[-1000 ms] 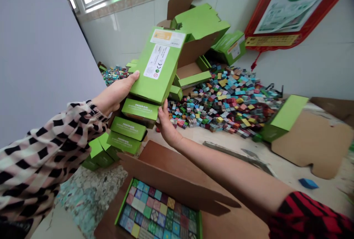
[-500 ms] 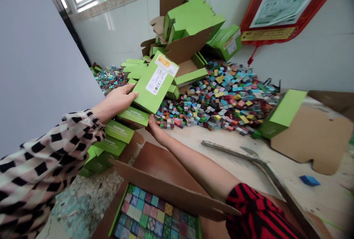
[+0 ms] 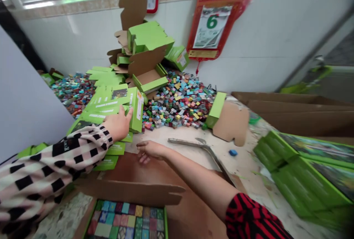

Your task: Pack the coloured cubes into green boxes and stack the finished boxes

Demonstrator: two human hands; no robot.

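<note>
My left hand (image 3: 118,123), in a black-and-white checked sleeve, rests at the edge of a green cardboard box (image 3: 136,110) with a white and orange label. Its visible fingers are stretched and apart, touching the box; some are hidden. Flat green cartons (image 3: 101,102) with printed fronts lie around and beyond this hand. Lower right of it, my right hand (image 3: 149,150) hangs over a brown board with loosely bent, parted fingers and nothing in them. An open green box (image 3: 165,220) full of small patterned cubes (image 3: 124,220) stands at the bottom, its brown lid flap (image 3: 132,192) raised.
Loose coloured cubes (image 3: 179,102) are heaped along the wall. Opened green cartons (image 3: 149,36) pile up behind. A bent metal bar (image 3: 204,146) crosses the table beside a blue cube (image 3: 233,152). Stacked green boxes (image 3: 304,180) and a large brown carton (image 3: 276,110) stand right.
The view has swung right. The labelled green box has gone from between both hands to the stacked cartons at the left hand. My right hand has come away from it.
</note>
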